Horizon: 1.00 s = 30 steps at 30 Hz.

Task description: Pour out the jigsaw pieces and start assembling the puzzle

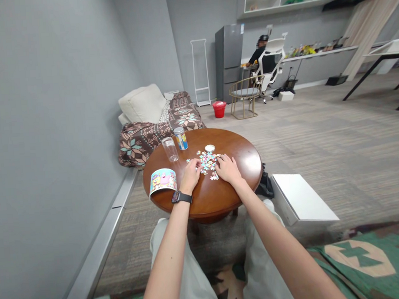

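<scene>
On a round brown wooden table (223,198) lies a scatter of small pastel puzzle pieces (207,160). My left hand (190,174), with a black watch on the wrist, rests at the left edge of the pieces with its fingers curled on them. My right hand (227,168) lies flat at their right edge, fingers spread over the pieces. Whether either hand pinches a piece is too small to tell. A curved cartoon picture card (162,180) stands left of my left hand.
On the table's far side stand a clear glass (170,149), a blue-and-yellow can (181,138) and a small white lid (209,148). A white box (303,198) sits on the floor to the right. A patterned sofa (157,127) lies behind. A person sits at a far desk.
</scene>
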### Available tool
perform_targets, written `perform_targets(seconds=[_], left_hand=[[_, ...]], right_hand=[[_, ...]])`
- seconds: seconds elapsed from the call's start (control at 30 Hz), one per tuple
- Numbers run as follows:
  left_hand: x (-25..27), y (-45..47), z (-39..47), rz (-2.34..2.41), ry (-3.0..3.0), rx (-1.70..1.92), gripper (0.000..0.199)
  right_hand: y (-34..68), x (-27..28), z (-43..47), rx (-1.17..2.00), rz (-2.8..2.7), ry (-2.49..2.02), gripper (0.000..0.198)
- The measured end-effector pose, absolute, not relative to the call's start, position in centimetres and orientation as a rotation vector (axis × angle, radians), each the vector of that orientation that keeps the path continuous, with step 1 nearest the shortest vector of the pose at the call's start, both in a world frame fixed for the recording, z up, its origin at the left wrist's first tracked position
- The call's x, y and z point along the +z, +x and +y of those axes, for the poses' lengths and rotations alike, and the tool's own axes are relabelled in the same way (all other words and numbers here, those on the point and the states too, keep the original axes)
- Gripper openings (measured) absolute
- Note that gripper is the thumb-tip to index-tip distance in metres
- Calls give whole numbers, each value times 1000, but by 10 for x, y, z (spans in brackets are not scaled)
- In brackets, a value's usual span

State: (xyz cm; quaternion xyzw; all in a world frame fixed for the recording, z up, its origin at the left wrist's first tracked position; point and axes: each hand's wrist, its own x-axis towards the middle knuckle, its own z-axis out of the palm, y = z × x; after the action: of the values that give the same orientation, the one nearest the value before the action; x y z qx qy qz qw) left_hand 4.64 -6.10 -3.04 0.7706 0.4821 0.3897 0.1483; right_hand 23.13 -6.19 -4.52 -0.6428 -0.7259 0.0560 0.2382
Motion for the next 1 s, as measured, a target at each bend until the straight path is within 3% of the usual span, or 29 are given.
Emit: perform_targets(seconds=[0.43, 0.73, 1.0], left_hand=[[-38, 46, -55, 1304, 2222, 1205, 15], [-30, 49, -61, 1312, 2110, 1076, 18], [-27, 51, -64, 1318, 2284, 1057, 12]], right_hand=[[229, -43, -64, 99, -1949, -1775, 43], [241, -43, -64, 148, -1873, -1207, 30], [239, -43, -67, 251, -1781, -1091, 16]])
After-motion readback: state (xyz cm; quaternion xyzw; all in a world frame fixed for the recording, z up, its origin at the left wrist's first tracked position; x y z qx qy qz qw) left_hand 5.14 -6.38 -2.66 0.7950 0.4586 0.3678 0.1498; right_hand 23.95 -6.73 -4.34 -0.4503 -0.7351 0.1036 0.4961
